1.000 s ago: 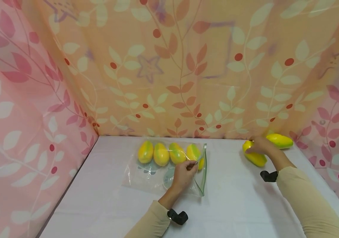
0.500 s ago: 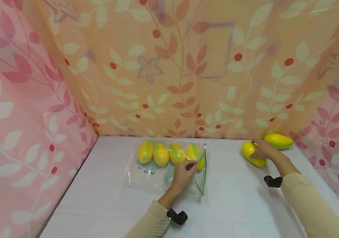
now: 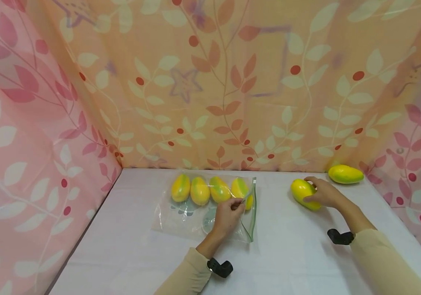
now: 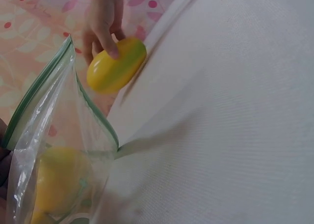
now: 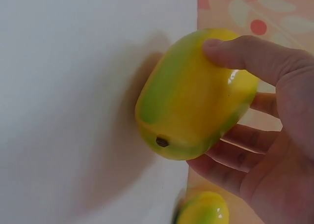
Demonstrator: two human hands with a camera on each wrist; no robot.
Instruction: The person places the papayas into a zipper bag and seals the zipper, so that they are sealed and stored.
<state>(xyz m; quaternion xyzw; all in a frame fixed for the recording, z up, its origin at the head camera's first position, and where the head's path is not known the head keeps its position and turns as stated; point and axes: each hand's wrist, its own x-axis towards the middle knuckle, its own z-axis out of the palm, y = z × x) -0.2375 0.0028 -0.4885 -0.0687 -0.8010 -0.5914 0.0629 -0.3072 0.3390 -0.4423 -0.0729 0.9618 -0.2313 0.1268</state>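
Observation:
My right hand (image 3: 330, 194) grips a glossy yellow-green mango (image 3: 301, 193) over the table's right half. In the right wrist view the thumb presses one side of this mango (image 5: 196, 94), with its dark stem end showing. My left hand (image 3: 226, 219) pinches the edge of a clear zip bag (image 3: 192, 227) near its green-trimmed mouth. The mouth gapes toward the right, as the left wrist view shows along the green zip strip (image 4: 95, 108). Inside the bag several mangoes (image 3: 200, 191) lie in a row along the far side; the rightmost is partly covered by the left hand.
Another mango (image 3: 345, 174) lies at the table's far right corner, against the curtain. Patterned curtains (image 3: 210, 102) close in the back and both sides of the white-covered table (image 3: 121, 254). Each wrist wears a black camera (image 3: 220, 268).
The right hand has drawn its mango leftward and toward me, away from the mango in the corner, and lifted it off the table. The left hand and bag have stayed put.

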